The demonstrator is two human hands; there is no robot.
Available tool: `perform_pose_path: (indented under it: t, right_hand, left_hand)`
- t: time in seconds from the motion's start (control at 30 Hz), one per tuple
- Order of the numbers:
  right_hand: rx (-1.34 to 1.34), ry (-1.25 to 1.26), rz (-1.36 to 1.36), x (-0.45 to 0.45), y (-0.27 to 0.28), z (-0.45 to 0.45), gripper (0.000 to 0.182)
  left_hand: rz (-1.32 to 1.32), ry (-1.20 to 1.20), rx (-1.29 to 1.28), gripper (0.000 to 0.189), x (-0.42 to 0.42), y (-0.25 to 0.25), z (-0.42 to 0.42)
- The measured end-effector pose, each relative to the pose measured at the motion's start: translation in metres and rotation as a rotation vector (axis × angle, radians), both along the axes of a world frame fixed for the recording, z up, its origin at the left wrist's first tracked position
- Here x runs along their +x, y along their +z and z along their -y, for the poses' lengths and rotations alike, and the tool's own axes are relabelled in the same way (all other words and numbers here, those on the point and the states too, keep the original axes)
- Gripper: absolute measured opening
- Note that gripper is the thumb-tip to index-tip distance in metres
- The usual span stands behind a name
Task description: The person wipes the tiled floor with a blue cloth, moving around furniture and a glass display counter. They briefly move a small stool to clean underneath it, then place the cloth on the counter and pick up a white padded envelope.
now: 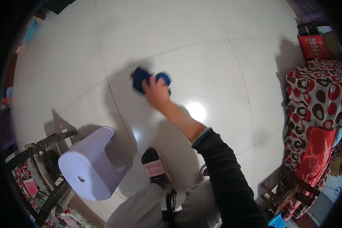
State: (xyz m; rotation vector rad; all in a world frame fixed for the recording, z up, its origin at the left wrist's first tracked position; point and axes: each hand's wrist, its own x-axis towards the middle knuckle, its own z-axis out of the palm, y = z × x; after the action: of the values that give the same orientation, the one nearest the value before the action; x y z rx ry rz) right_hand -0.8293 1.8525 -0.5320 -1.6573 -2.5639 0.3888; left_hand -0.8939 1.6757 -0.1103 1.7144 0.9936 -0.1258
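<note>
My right hand point(157, 92), at the end of a black sleeve, reaches out over the tiled floor. Its fingers are on a dark blue cloth point(140, 80), which is blurred and bunched up, with a second rounded part showing on the hand's right side. Whether the fingers pinch the cloth or press it down, I cannot tell. My left hand is out of view.
A lilac plastic stool point(87, 173) stands at the lower left beside a dark frame point(51, 196). To the right is furniture under a red, brown and white patterned cloth point(316, 99), with a brown wooden stool point(296, 182) near it. My slippered foot point(154, 166) rests below the hand.
</note>
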Motion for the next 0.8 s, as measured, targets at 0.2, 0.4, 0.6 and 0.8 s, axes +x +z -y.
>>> perform_pose_path:
  t: [0.2,0.4,0.6,0.8]
  right_hand:
    - [-0.197,0.198,-0.114,0.117,0.045,0.123,0.041]
    - [-0.039,-0.642,0.150,0.319,0.033,0.137,0.050]
    - [-0.054,-0.687,0.171,0.259,0.016,0.049,0.051]
    - [-0.014,-0.285,0.078,0.115,0.023,-0.024,0.047]
  left_hand:
    - [0.079,0.634,-0.163,0.048,-0.057,-0.037,0.000]
    - [-0.277,1.591,0.551,0.028,-0.177,-0.150,0.090]
    - [-0.632,2.099,0.746,0.021,-0.248,-0.233,0.269]
    - [-0.871,2.465,0.564,0.034,-0.257,-0.227,0.271]
